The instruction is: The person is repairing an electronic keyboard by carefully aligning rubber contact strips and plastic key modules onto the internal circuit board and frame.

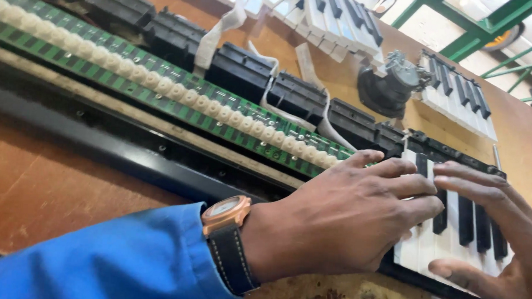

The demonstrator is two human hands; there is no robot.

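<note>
Pressing down on the block of piano keys (452, 232) at the lower right, your left hand (346, 220) lies flat over its near end, fingers spread and gripping nothing; most of the white keys under that palm are hidden. A blue sleeve (97, 258) and a copper-cased wristwatch (228, 216) on a dark strap cover your forearm. Your right hand (498, 246) is also open and flat on the black and white keys, fingers pointing left and nearly meeting your left fingertips, thumb at the block's near edge; its wrist is cut off by the frame's corner. The key block sits on the right end of the opened keyboard's black chassis (130, 156), on a worn wooden table (35, 183). Beyond, a long green circuit board (179, 99) with a row of pale rubber contact domes runs diagonally up to the left. Behind it stand black plastic housings (239, 72) with white ribbon cables (217, 39) looped between them. Farther off lie two loose key sections (456, 94), a dark part (389, 89) that is hard to make out, and a green metal frame (476, 33).
</note>
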